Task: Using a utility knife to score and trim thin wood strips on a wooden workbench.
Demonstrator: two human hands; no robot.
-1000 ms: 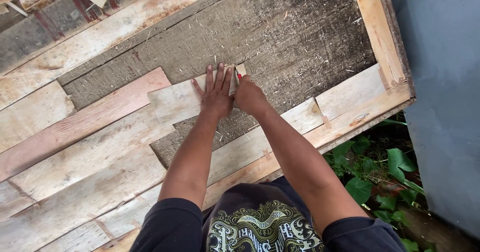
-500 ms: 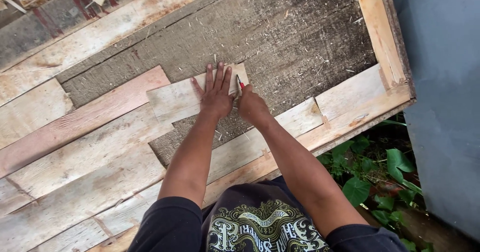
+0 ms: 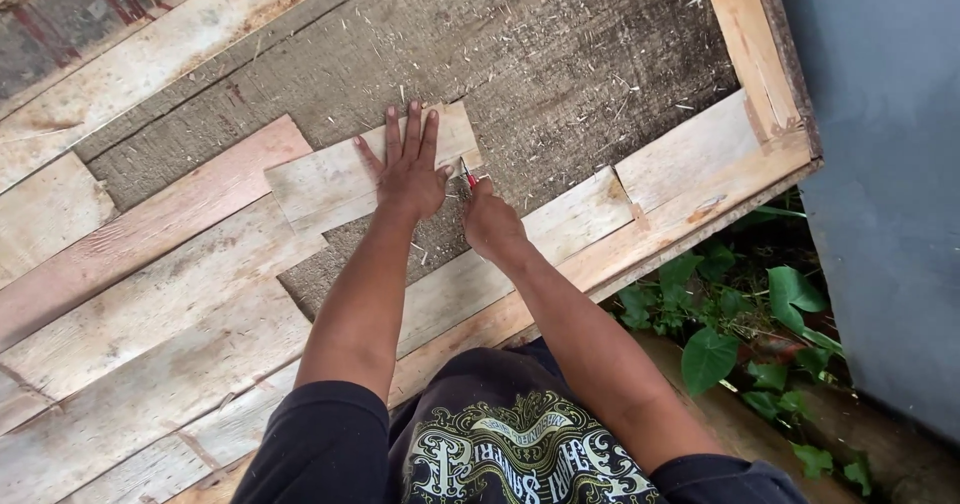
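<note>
Bare rough board (image 3: 560,54) lies open ahead; raised wooden frame (image 3: 745,54) and grey wall (image 3: 880,164) block the right

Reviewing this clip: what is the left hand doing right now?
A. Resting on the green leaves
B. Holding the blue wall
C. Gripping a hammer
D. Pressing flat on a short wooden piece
D: the left hand lies flat with fingers spread on the short wooden piece, while the right hand holds a small red-handled tool at its edge.
</note>
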